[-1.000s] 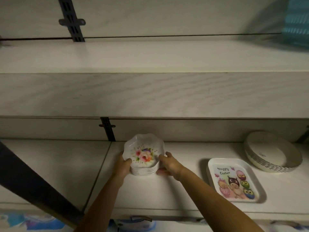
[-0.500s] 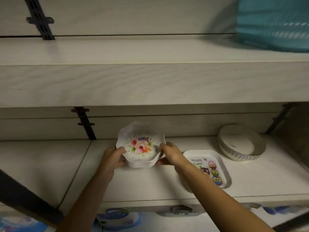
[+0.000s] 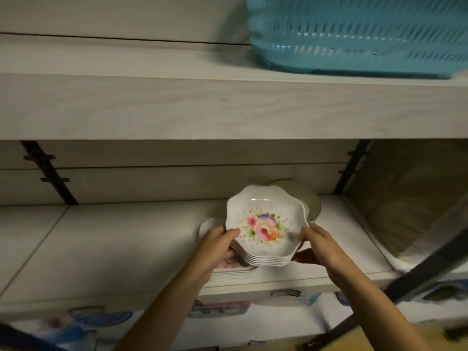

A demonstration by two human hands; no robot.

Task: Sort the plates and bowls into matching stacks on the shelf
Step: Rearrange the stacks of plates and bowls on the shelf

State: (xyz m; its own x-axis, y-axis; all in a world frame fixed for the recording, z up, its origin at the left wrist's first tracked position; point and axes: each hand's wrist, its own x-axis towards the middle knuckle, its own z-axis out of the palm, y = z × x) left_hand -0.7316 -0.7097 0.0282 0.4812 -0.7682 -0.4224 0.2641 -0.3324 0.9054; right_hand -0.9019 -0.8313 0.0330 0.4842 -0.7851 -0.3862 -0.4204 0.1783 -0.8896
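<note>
Head camera: one wide-angle view, facing forward and down into shelving.
Lens sat near the pale wood-grain lower shelf (image 3: 114, 249), looking under the thick upper board (image 3: 228, 105). The stack of white scalloped floral bowls (image 3: 263, 224) held frame centre. Left hand (image 3: 215, 249) and right hand (image 3: 321, 243) entered from below. Blue slatted plastic basket (image 3: 354, 34) cropped top right.

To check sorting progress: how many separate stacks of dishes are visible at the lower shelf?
3. The floral bowl stack is held by the left hand and right hand; the square tray stack lies under it, partly covered; the round plate stack stands behind. More may be hidden.
</note>
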